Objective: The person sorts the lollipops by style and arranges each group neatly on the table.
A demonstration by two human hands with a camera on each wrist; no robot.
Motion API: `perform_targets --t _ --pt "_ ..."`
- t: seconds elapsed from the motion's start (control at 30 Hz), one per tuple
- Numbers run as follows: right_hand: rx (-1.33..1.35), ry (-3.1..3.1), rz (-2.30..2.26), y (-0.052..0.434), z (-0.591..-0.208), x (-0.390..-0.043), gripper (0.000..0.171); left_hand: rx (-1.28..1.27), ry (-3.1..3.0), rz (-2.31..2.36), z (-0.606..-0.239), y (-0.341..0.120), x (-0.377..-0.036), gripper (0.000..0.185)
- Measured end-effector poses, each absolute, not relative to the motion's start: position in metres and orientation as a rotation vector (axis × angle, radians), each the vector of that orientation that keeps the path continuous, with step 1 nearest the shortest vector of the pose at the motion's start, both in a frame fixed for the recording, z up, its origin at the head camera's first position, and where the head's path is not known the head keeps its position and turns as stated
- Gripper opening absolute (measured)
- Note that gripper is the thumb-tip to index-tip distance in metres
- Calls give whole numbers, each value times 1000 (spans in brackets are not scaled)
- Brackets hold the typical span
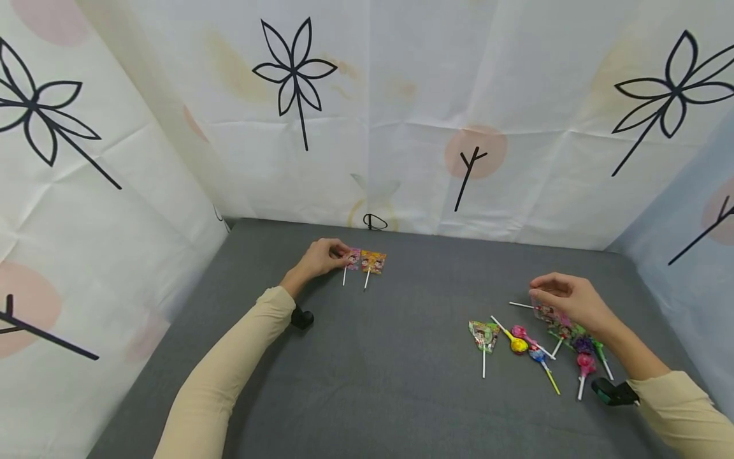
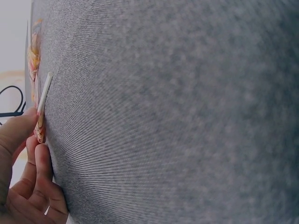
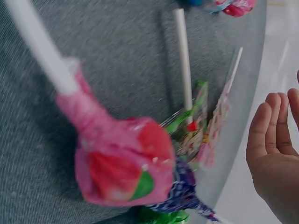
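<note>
At the far left of the table, my left hand (image 1: 323, 257) pinches a flat pink-wrapped lollipop (image 1: 352, 258) between thumb and fingertips. In the left wrist view, the lollipop's white stick (image 2: 45, 93) sticks up past the thumb. Right beside it lies an orange-wrapped lollipop (image 1: 373, 262). My right hand (image 1: 575, 303) hovers over a loose group of lollipops at the right, its fingers extended with nothing held. Below it lie a flat pink-wrapped lollipop (image 1: 545, 312), round pink (image 3: 124, 163) and purple (image 1: 583, 345) ones, partly hidden by the hand and wrist.
Left of the group lies a green-wrapped lollipop (image 1: 484, 334). Yellow (image 1: 518, 345) and blue (image 1: 537, 354) round lollipops lie near it. The grey table (image 1: 367, 382) meets patterned white cloth walls (image 1: 401, 172) at the back and sides.
</note>
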State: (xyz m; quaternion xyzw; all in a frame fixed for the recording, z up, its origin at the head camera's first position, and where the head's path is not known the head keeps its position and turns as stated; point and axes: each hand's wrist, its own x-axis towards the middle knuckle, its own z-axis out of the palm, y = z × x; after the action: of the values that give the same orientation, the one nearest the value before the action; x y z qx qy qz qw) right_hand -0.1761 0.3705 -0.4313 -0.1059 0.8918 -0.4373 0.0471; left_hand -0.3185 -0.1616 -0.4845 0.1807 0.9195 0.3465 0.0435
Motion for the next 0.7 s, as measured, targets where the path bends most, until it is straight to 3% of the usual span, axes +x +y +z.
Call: perform_targets --t 0.7 --pt "-309 2790 -1106 396 -446 -180 48 520 2799 1058 -484 -162 -320 28"
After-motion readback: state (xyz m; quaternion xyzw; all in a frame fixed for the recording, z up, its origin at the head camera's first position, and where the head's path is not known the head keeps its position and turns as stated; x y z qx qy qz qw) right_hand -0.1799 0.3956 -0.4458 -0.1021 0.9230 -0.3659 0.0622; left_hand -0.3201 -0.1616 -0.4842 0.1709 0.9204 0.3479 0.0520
